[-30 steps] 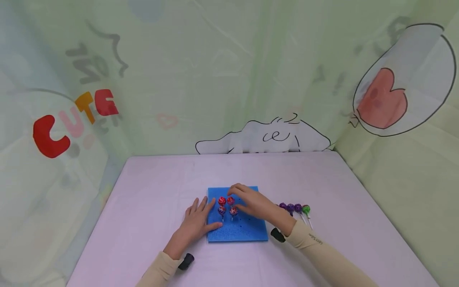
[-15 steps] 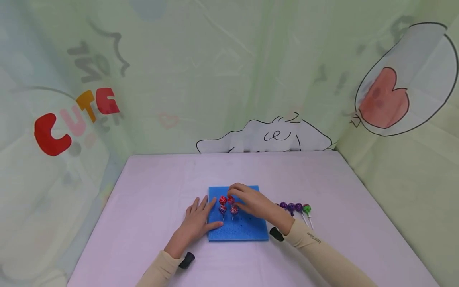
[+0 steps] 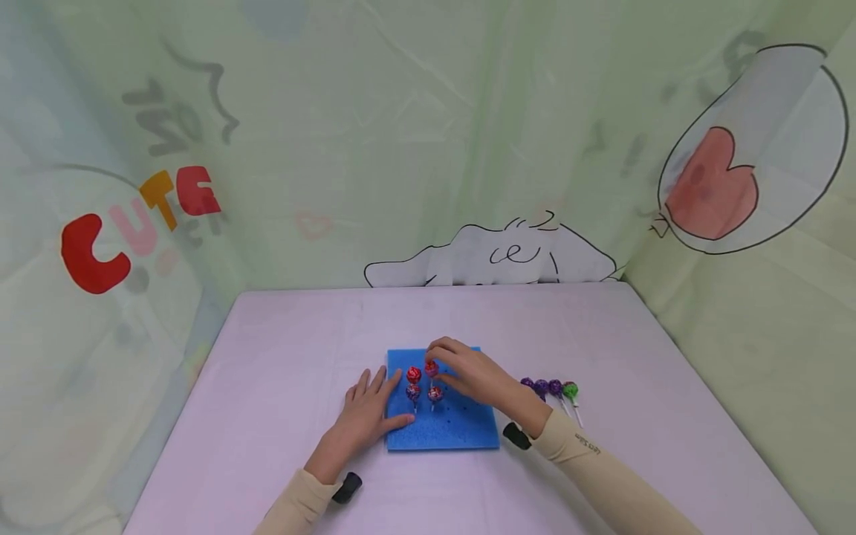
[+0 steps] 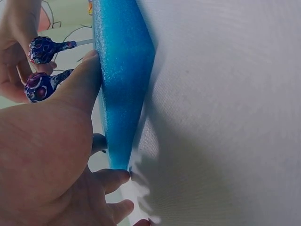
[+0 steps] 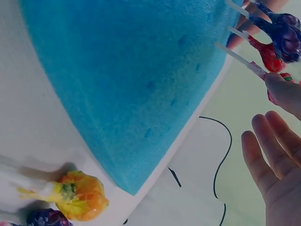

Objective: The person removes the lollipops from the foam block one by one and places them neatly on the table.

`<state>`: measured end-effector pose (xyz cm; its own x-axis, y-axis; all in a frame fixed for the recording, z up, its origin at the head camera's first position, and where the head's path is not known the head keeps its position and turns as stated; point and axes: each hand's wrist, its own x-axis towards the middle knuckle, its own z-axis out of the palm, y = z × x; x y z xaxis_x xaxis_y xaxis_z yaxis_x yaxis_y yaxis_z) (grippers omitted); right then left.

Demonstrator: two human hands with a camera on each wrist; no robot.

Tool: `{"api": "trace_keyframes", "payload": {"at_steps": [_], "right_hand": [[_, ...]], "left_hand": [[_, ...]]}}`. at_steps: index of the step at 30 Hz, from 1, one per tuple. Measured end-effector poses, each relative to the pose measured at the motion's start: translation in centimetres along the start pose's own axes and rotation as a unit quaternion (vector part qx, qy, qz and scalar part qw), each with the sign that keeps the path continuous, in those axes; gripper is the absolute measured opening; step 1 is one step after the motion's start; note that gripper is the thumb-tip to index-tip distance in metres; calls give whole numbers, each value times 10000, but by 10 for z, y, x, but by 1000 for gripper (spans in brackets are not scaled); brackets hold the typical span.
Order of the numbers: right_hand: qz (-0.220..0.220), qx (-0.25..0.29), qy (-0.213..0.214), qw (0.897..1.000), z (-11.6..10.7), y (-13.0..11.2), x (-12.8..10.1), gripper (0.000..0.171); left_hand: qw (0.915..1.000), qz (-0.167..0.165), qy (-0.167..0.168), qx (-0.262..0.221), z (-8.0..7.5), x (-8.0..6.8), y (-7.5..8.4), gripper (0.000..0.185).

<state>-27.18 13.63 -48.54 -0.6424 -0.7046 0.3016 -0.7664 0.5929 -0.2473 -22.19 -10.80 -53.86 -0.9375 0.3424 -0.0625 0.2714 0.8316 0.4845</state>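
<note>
My right hand (image 3: 471, 375) pinches a red-wrapped lollipop (image 3: 431, 368) by its head, thumb on the near side. In the right wrist view its white stick (image 5: 235, 56) runs down to the blue foam block (image 5: 127, 84). Beside it, a second red lollipop (image 3: 414, 375) and two dark blue-and-red ones, left (image 3: 413, 391) and right (image 3: 435, 394), stand upright in the foam. My left hand (image 3: 368, 412) is spread flat, its thumb (image 4: 84, 77) resting on the foam's top and its other fingers along the left edge.
To the right of the foam lies a row of lollipops, with purple heads (image 3: 541, 387) and a green one (image 3: 571, 389). A yellow-orange lollipop (image 5: 82, 195) lies near the foam's corner in the right wrist view. Small holes (image 5: 150, 85) dot the foam. A pink-white tabletop (image 3: 301, 334) surrounds it.
The right hand's fingers have closed onto the red lollipop's head, and that head now sits slightly higher, farther from the dark one in front. The left hand has stayed in place.
</note>
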Motion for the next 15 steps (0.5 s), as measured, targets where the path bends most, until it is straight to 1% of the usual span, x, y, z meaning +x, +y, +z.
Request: {"api": "trace_keyframes", "payload": {"at_steps": [7, 11, 15], "right_hand": [[302, 91, 108, 9994, -12, 0, -2, 32], [499, 94, 10, 9987, -19, 4, -5, 31], [693, 216, -166, 9972, -24, 8, -8, 29]], "left_hand": [[9999, 7, 52, 95, 1, 1, 0, 86], [10000, -6, 34, 73, 1, 1, 0, 87], [9999, -56, -26, 88, 2, 1, -1, 87]]}}
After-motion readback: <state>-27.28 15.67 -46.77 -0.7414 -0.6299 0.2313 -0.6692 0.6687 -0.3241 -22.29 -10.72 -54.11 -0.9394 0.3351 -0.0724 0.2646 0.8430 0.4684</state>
